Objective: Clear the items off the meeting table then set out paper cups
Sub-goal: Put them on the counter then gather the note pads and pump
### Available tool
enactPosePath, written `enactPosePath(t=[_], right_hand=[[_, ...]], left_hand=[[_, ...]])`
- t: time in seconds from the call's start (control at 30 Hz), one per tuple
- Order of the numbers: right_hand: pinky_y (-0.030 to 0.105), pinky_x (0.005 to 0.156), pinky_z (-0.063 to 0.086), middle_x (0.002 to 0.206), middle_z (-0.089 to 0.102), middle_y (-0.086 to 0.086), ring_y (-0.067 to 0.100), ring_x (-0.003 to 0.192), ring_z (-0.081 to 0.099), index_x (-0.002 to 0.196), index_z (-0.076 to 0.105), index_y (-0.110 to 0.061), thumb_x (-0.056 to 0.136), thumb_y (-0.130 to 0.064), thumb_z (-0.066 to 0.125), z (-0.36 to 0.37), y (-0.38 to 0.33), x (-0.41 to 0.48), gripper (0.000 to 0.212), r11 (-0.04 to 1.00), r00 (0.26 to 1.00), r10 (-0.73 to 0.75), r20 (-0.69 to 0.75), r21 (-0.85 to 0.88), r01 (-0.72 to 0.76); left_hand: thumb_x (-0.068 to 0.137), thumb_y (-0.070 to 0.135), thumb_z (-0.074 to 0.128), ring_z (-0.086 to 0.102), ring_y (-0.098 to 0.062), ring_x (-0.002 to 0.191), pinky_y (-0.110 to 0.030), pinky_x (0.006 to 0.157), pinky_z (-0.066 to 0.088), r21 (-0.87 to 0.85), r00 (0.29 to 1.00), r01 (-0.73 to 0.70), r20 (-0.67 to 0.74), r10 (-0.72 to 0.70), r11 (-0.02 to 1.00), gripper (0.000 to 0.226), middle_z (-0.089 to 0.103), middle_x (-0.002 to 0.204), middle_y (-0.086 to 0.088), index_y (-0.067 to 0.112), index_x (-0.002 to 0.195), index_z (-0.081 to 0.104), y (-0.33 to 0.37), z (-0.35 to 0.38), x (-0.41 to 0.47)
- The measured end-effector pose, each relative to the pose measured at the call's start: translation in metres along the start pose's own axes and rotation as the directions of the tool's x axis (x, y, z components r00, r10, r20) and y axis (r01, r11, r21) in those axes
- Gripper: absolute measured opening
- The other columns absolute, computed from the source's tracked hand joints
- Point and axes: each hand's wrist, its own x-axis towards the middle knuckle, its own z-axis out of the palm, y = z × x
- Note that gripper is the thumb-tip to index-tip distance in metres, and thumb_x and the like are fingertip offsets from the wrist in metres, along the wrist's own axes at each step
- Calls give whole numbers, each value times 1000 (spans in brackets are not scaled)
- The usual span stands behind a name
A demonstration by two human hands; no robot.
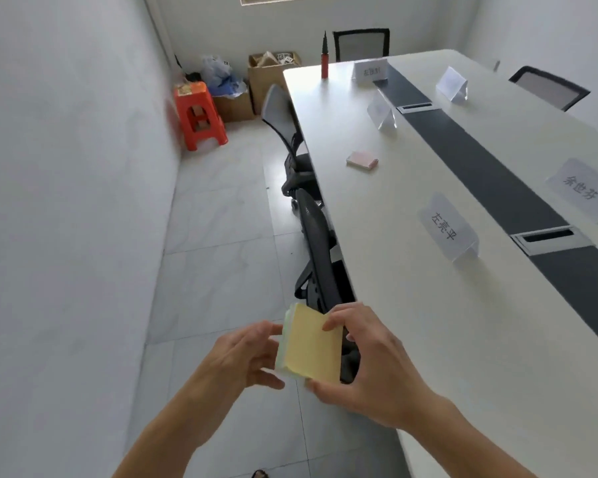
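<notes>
Yellow sticky-note pad hangs just off the surface, above the chair: my right grip pinches it across two edges, my left grip touches its left side (clamped or not, I cannot tell). Probably light, block-stiff, top sheets may peel; edges hold best.

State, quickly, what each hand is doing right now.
Left hand: holds the left edge of the yellow sticky-note pad.
Right hand: grips the same pad between thumb and fingers.
</notes>
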Motion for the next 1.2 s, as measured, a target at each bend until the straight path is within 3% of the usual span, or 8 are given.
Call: enactPosePath(t=[0.13,0.23,0.4,0.6,0.7,0.87,1.03,1.2], right_hand=[[25,90,50,130,45,-21,-1,118,48,121,52,-34,62,-66,73,39,-27,27,71,999,993,-50,103,26,47],[25,90,52,132,49,-24,3,118,53,133,44,-39,62,-72,70,65,-46,48,83,943,973,138,183,278,-185],[24,58,50,83,76,4,15,73,67,103,72,-14,87,-17,70,118,-91,93,17,742,912,234,338,545,-392],[19,60,43,80,67,-7,2,61,49,96,73,-35,89,-24,68,134,-121,161,14,932,945,97,312,306,-197],[15,59,44,82,68,-2,2,59,51,97,71,-37,89,-25,68,137,-122,195,15,958,943,67,325,244,-152],[19,60,47,79,69,-1,0,60,53,96,73,-29,82,-26,76,158,-91,270,14,896,943,160,293,357,-263],[25,69,53,78,69,-6,2,71,61,93,68,-36,85,-31,71,168,-49,376,10,904,942,225,250,306,-297],[23,73,53,86,70,-8,2,74,64,102,65,-33,86,-37,68,159,3,464,16,895,877,327,353,184,-407]], left_hand=[[60,27,75,62,-23,64,-30,56,52,-75,988,-87,-130,77,993,45,71,76,-14,2,97,68,-6,-41,-9],[55,22,74,63,-26,62,-30,53,53,-161,967,-146,-233,106,976,46,71,76,-16,-2,92,62,-9,-85,-18],[57,22,75,64,-25,70,-34,61,56,-171,970,-164,-207,128,971,36,67,75,-14,2,83,60,-3,-163,-30],[61,62,75,65,-19,65,-35,63,55,-168,999,-32,17,35,985,57,65,68,-3,7,74,69,21,-237,-3],[66,44,78,67,-24,72,-35,59,54,-95,1000,-10,-2,10,995,65,67,81,-12,-10,99,63,27,-249,30],[60,27,68,63,-25,74,-31,60,53,-58,999,-2,-52,-1,998,39,67,79,-14,0,87,73,49,-273,107],[52,12,62,67,-48,88,-45,70,58,-227,985,37,-155,-74,973,57,64,103,-41,-11,104,66,90,-313,186],[45,23,68,68,-37,82,-44,74,53,-265,937,-3,-337,-89,964,56,66,98,-28,4,97,58,127,-357,256]])
